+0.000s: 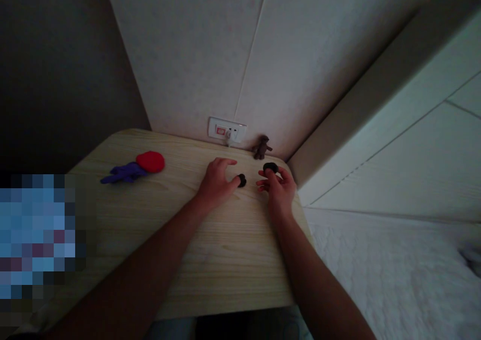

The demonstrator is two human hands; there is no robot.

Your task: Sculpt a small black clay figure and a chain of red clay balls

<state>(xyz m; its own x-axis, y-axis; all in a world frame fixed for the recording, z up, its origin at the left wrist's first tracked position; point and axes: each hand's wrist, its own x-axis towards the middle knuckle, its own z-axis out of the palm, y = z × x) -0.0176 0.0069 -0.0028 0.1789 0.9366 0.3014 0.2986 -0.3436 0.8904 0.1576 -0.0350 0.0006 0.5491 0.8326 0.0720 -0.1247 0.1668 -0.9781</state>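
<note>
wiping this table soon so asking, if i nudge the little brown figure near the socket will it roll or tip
The brown figure would more likely tip than roll, as it stands upright on short legs with its arms sticking out. The wall close behind might catch it if it goes backward.

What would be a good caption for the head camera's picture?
Two bare hands with small black pieces over a wooden table, near a red disc and a brown figurine.
</note>
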